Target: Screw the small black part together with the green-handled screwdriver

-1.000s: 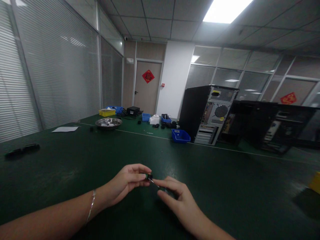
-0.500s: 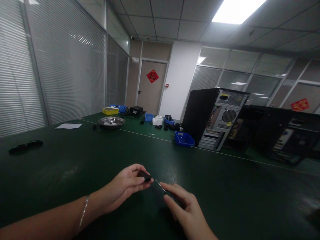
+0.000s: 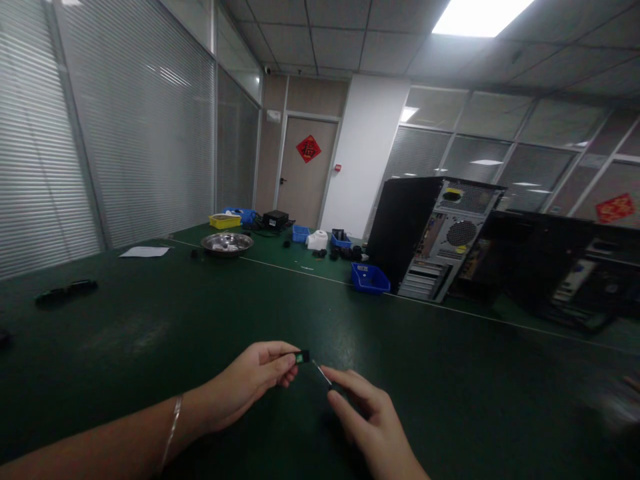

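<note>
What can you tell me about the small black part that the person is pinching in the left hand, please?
The small black part is a tiny dark block, plastic by its look, with a greenish patch on the face toward the camera. The left hand pinches its left end between thumb and fingertips, holding it in the air above the green table. Its right end points toward a thin metal tool held in the right hand; whether tool and part touch cannot be told. Finer detail is too small to see.

From my feed I read one gold character, 福, on the red diamond sign (image 3: 309,148) on the door (image 3: 305,172); other labels are too blurred.
</note>
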`<state>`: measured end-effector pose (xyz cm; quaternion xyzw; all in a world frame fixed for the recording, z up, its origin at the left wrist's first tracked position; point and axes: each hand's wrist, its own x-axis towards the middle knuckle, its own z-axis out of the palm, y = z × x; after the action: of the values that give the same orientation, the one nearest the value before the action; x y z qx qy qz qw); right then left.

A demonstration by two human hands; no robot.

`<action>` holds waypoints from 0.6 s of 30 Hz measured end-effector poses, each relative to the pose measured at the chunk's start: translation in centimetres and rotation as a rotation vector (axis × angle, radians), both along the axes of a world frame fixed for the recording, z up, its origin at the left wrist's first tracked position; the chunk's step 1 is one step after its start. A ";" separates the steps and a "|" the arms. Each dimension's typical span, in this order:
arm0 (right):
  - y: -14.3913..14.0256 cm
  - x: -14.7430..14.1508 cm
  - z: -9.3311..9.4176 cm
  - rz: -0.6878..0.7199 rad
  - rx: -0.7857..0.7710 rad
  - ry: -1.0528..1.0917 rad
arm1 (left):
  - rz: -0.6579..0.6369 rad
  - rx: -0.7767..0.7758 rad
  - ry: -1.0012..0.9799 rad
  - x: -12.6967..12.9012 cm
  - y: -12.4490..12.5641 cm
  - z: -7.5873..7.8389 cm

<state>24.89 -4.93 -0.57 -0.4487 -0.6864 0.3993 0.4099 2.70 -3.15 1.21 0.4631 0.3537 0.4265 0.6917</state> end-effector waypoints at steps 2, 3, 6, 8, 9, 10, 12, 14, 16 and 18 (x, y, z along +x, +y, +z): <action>0.2 0.1 -0.1 0.000 0.049 0.002 | -0.029 0.015 0.033 0.1 0.0 0.0; 0.3 0.2 -0.1 0.014 0.072 0.003 | -0.050 0.021 0.046 0.1 0.0 0.0; 0.6 0.3 -0.6 0.014 0.067 0.018 | -0.128 0.056 0.090 0.1 0.2 -0.3; 0.6 0.3 -1.1 0.012 0.043 0.060 | -0.159 0.097 0.122 0.2 0.3 -0.7; 0.6 0.2 -1.4 0.017 0.037 0.071 | -0.168 0.113 0.135 0.3 0.3 -0.8; 0.7 0.2 -1.6 -0.028 0.048 0.087 | -0.175 0.126 0.144 0.4 0.3 -1.0; 0.7 0.1 -2.1 -0.067 0.053 0.086 | -0.183 0.146 0.154 0.6 0.2 -1.2; 0.8 0.0 -2.3 -0.037 0.044 0.028 | -0.191 0.155 0.157 0.8 0.0 -1.3; 0.7 -0.1 -2.3 0.011 0.029 -0.025 | -0.201 0.151 0.168 1.0 -0.4 -1.3; 0.5 -0.3 -2.3 0.068 0.017 -0.049 | -0.208 0.147 0.187 1.2 -0.7 -1.3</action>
<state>24.64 -4.47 -2.82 -0.4314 -0.7144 0.3961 0.3829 3.93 -3.88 -0.05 0.5841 0.3346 0.3323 0.6606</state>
